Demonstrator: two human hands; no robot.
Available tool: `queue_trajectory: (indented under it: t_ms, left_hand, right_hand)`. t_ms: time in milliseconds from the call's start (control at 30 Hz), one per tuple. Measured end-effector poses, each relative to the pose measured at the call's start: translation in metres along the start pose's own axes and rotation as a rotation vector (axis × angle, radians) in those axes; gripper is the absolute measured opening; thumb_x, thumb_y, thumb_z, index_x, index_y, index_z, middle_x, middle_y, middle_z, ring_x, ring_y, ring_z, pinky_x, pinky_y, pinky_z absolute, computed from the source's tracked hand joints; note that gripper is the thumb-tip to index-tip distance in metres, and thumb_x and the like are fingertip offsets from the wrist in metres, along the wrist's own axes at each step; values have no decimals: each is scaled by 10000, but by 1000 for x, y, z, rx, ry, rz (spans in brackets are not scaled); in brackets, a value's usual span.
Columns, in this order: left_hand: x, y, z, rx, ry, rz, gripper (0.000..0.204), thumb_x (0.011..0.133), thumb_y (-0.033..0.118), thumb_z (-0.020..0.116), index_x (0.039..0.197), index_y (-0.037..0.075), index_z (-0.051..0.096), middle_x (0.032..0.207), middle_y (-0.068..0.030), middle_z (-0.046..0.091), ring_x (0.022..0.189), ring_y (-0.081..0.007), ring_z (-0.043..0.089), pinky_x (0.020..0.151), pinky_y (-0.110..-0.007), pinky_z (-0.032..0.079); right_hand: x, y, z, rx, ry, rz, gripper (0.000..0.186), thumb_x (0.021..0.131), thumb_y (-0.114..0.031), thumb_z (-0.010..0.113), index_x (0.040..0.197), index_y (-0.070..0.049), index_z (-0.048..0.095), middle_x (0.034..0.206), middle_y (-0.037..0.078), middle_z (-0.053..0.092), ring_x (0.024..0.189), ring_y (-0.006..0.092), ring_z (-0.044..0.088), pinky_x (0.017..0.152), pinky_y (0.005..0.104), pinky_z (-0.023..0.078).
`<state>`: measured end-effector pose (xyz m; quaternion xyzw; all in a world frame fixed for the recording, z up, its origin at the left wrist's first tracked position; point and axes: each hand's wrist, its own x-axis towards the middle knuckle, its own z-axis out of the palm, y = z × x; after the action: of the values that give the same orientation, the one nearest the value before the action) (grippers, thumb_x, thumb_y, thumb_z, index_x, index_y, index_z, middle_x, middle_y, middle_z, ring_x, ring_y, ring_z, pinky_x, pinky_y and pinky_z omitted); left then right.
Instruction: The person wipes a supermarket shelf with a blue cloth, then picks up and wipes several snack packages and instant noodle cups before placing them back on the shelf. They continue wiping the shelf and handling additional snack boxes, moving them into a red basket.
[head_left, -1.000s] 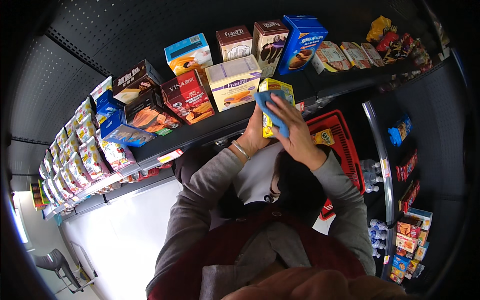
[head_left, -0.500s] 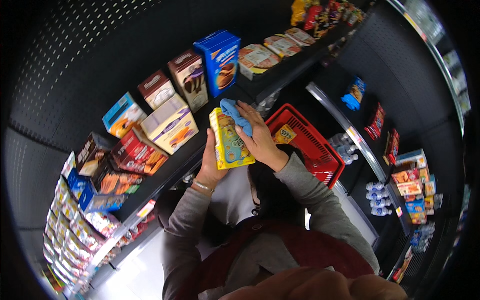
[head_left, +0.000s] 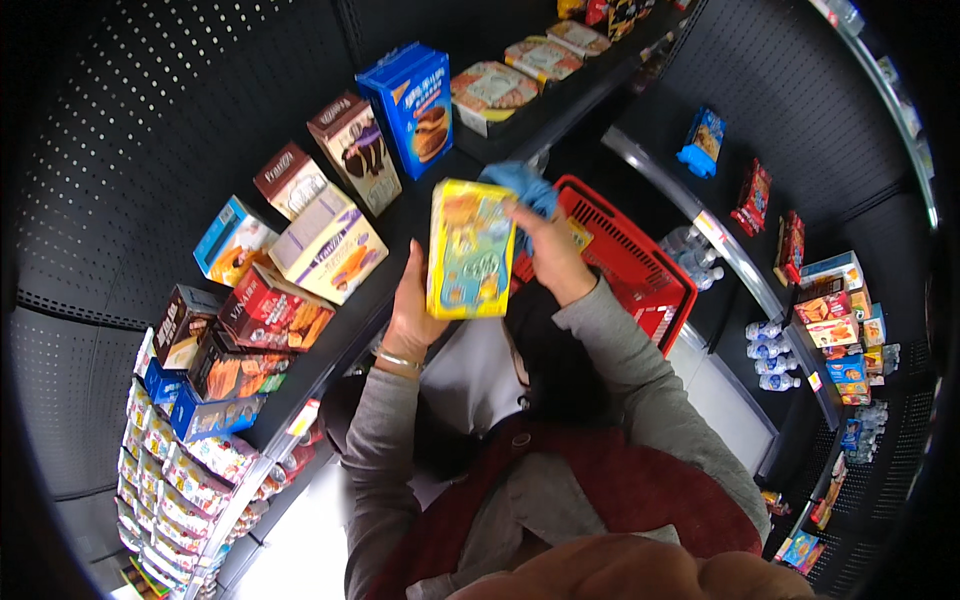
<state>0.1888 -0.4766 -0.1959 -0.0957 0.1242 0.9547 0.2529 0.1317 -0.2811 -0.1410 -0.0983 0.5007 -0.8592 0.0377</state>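
Observation:
A yellow snack box (head_left: pixel 470 255) with a blue-green picture panel is held upright in front of me. My left hand (head_left: pixel 411 305) grips its left side near the bottom, thumb pointing up along the edge. At the upper right corner, my right hand (head_left: pixel 552 250) has its thumb against the box, its other fingers hidden behind. A blue cloth (head_left: pixel 525 184) bunches out behind the box beside the right hand, which seems to hold it too. Behind that hand stands a red shopping basket (head_left: pixel 652 262), with a yellow package (head_left: pixel 579 234) partly visible inside.
On the left shelf stand several cookie boxes (head_left: pixel 330 245), a tall blue box (head_left: pixel 412 110) and, further right, plastic-lidded tubs (head_left: pixel 493 92). Bagged snacks (head_left: pixel 170 490) fill the lower left. Right-hand shelves hold a blue packet (head_left: pixel 703 142), red packets (head_left: pixel 752 197) and water bottles (head_left: pixel 771 357).
The cloth and my right fingers have gone from the box's front to behind its upper right edge. The box now stands straighter, its front turned toward me. The view has shifted slightly.

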Motion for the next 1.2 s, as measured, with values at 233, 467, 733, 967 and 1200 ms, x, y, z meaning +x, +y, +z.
queue_trajectory:
  t_ms: [233,467,733,967,1200]
  left_hand:
    - [3,12,-31,340,239,170,540,1066,467,392,1232,-4,599,1167,-152,671,1048,-280,630,944,-408,493]
    - [5,2,-31,440,253,141,456,1061,413,442,1215,16,606,1143,-129,675,1037,-261,633,936,-396,497]
    - [11,2,-34,493,330,149,412,1062,363,454,1235,16,596,1130,-125,673,1027,-259,634,922,-382,507]
    - [10,3,-34,508,297,159,385,1059,324,461,1247,15,592,1134,-120,671,1025,-255,636,919,-380,512]
    - [5,1,-42,516,146,219,463,1039,350,455,1312,-9,558,1243,-171,655,1083,-287,642,950,-399,515]
  right_hand:
    - [10,-18,-106,-22,542,-290,374,943,-54,684,1309,-17,616,1285,88,664,1107,165,637,1012,311,482]
    - [-46,62,-259,-645,590,-231,370,974,-31,612,1340,9,583,1355,91,635,1219,181,593,1089,299,394]
    - [-49,176,-312,-720,627,-274,354,909,-169,705,1229,-67,593,1121,150,698,1023,267,669,874,359,503]
    - [-18,204,-323,-655,679,119,347,1008,-308,605,1256,-69,646,1000,145,716,921,277,692,792,390,526]
    - [-35,167,-310,-628,639,250,328,997,-300,647,1202,-47,606,967,51,635,789,162,603,659,316,497]
